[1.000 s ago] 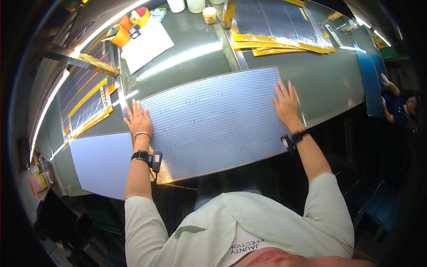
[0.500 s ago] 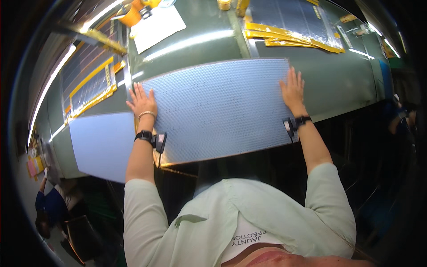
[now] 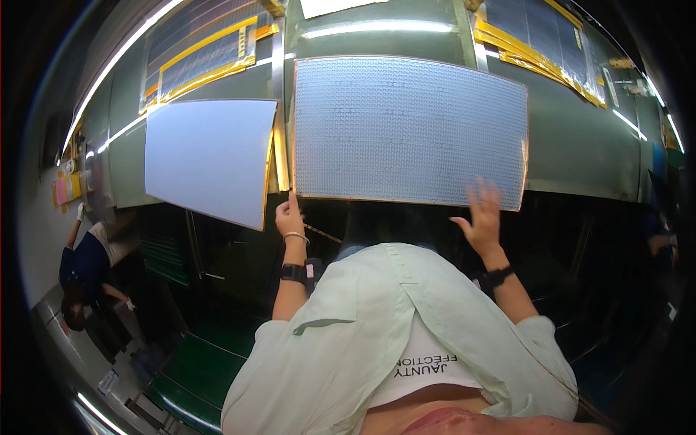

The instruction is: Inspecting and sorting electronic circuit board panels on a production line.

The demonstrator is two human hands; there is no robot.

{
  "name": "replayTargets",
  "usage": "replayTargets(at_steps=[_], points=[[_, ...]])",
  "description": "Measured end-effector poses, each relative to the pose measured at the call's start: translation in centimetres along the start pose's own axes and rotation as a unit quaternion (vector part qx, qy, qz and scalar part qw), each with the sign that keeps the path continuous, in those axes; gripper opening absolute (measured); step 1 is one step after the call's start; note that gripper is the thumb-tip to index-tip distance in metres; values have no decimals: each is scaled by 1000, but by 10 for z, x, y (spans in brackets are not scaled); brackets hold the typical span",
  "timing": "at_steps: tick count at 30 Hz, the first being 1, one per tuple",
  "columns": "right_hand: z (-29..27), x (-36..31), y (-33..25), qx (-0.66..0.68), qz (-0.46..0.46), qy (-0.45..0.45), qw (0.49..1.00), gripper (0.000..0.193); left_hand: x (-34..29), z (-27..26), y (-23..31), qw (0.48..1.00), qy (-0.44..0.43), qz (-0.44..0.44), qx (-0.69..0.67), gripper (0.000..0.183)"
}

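A large light-blue panel (image 3: 409,130) with a finely dotted surface and thin copper-coloured edges lies flat on the green worktop (image 3: 370,45). My left hand (image 3: 289,217) is at its near left corner, the index finger pointing up to the corner and the other fingers curled in; whether they pinch anything is hidden. Over the panel's near edge, toward the right corner, my right hand (image 3: 481,214) is open, fingers spread and slightly blurred. A smaller plain pale-blue panel (image 3: 210,156) lies to the left, its near edge jutting past the worktop.
Dark sheets (image 3: 206,58) with yellow taped borders lie at the far left, and similar dark sheets (image 3: 533,40) at the far right. A metal strip (image 3: 278,80) runs between the two panels. A person (image 3: 90,254) in dark blue is at the far left. White paper (image 3: 341,6) shows at the top.
My hands have left the large panel's left and right sides and come down to its near edge. The view has shifted, and the two panels now appear separated by a gap.
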State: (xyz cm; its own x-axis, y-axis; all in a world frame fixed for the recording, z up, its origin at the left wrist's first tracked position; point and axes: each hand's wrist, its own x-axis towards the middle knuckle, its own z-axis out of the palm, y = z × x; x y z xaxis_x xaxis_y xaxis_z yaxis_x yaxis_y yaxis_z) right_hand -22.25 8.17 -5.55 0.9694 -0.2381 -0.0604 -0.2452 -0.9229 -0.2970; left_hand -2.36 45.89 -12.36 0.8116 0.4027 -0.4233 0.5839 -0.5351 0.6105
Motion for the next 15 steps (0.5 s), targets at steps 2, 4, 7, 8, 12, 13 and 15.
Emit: replayTargets(at_steps=[2, 4, 7, 8, 12, 13, 15], points=[[18, 25, -23, 30, -45, -8, 998, 66, 10, 4, -4, 989, -66, -45, -125, 35], [31, 41, -36, 38, -79, -41, 995, 66, 19, 5, -10, 973, -150, -10, -177, 26], [43, 52, -45, -44, -85, 15, 995, 66, 22, 11, -16, 960, -152, -6, -235, 19], [44, 52, -47, -31, -78, 35, 996, 65, 21, 13, -15, 964, -132, 30, -229, 19], [33, 51, -55, -73, -63, 40, 995, 58, 7, 11, 1, 975, -57, 83, -198, 20], [21, 52, -58, -68, -76, 49, 994, 58, 4, 3, 8, 968, -68, 89, -225, 19], [-20, 59, -65, -48, -84, -10, 995, 53, -1, -25, 22, 929, -143, 79, -332, 22]])
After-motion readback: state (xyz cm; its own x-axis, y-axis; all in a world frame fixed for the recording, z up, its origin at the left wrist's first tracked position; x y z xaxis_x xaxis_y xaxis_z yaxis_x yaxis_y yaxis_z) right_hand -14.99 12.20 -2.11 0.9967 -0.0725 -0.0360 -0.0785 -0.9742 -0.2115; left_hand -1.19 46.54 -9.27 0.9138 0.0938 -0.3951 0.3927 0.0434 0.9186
